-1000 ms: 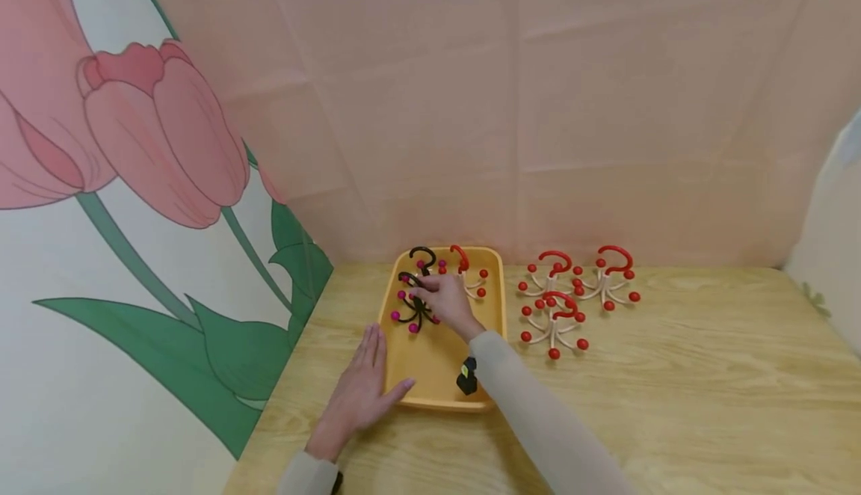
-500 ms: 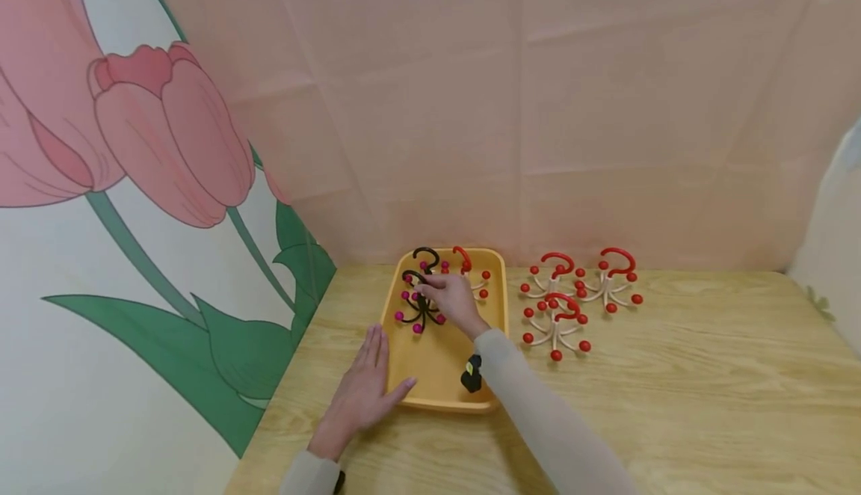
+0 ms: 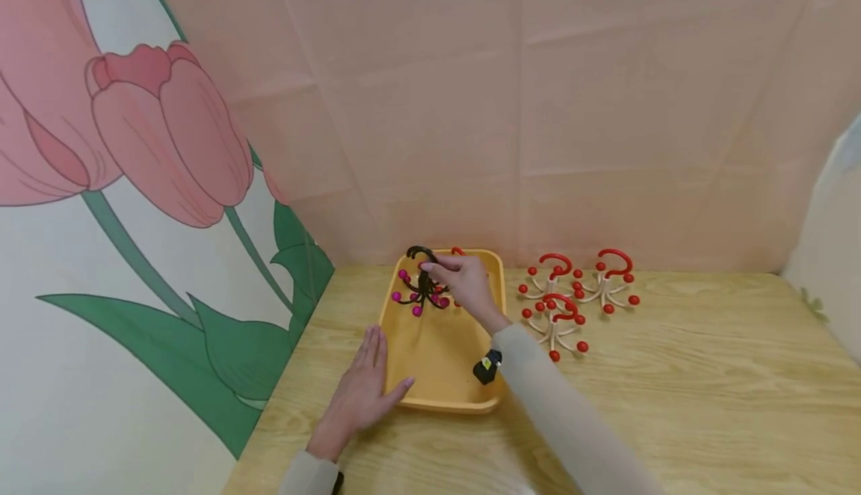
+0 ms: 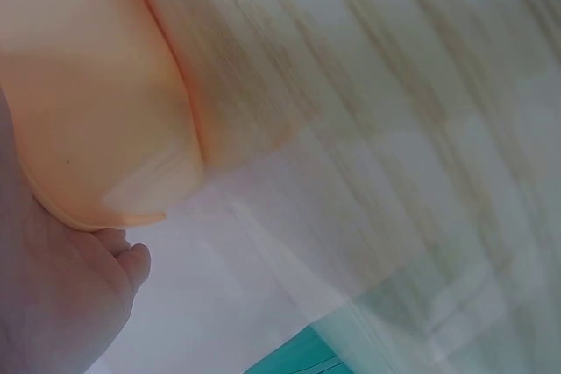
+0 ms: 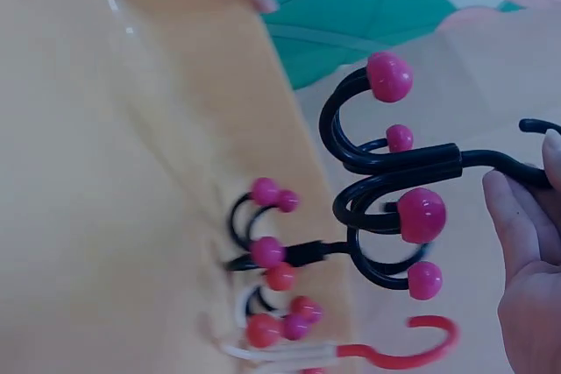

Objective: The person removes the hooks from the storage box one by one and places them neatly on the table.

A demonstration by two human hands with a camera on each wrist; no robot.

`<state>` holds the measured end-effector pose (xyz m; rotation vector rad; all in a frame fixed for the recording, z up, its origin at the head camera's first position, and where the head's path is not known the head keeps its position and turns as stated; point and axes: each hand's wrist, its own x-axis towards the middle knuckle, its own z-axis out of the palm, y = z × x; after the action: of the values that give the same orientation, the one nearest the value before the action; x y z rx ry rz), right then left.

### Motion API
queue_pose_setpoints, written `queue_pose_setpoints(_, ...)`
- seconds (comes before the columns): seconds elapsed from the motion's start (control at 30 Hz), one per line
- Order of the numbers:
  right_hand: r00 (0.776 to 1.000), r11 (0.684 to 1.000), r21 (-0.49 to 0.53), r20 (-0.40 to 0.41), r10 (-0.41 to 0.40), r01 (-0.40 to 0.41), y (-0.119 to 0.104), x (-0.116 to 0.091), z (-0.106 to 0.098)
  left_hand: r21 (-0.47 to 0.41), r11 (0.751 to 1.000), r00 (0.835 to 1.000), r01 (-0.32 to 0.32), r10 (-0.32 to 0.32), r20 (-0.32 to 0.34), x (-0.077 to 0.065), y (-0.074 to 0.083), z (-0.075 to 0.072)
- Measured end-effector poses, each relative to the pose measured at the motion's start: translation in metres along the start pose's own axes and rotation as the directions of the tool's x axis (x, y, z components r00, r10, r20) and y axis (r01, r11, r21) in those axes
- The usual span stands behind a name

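My right hand [image 3: 468,286] pinches the stem of a black multi-arm swivel hook [image 3: 424,286] with pink ball tips. In the right wrist view this black hook [image 5: 399,164] hangs clear of the yellow tray, its curled arms pointing down toward it. A second black hook [image 5: 307,253] with pink balls stands in the tray beyond, mostly covered in the head view. Beside it is a white hook with a red hanger top [image 5: 412,352], partly behind my right hand. My left hand [image 3: 359,390] rests against the left rim of the yellow tray [image 3: 437,364], fingers straight.
Several white hooks with red tops and red balls, one of them the front white hook [image 3: 554,330], stand right of the tray on the wooden table [image 3: 686,375]. A pinkish cloth backdrop [image 3: 511,106] rises behind, and a tulip-printed panel [image 3: 155,256] stands at the left.
My right hand has raised the black hook up from the tray floor and shifted slightly right and back. My left hand has stayed at the tray's left rim.
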<state>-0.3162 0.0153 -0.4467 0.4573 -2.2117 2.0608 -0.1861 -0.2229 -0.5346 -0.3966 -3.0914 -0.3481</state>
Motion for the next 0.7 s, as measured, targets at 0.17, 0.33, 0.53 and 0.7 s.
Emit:
queue_pose_setpoints(0.17,0.999,0.994,0.107,-0.029,-0.031,0.034,-0.017,-0.002,-0.018,-0.016,1.000,1.000,-0.011,0.011,-0.014,-0.001,0.000,0.000)
queue_pose_setpoints(0.33,0.998,0.984,0.167,-0.015,-0.059,0.061,-0.035,-0.009,-0.041,-0.021,1.000,1.000,-0.019,0.019,-0.021,-0.002,-0.001,0.000)
queue_pose_setpoints(0.53,0.999,0.983,0.181,0.034,-0.020,0.014,-0.059,-0.026,-0.074,-0.030,0.999,0.999,-0.031,0.030,-0.019,-0.003,-0.003,0.002)
queue_pose_setpoints(0.7,0.999,0.986,0.164,0.031,-0.027,0.022,-0.073,-0.039,-0.102,-0.025,0.999,0.999,-0.032,0.031,-0.023,-0.003,-0.004,0.000)
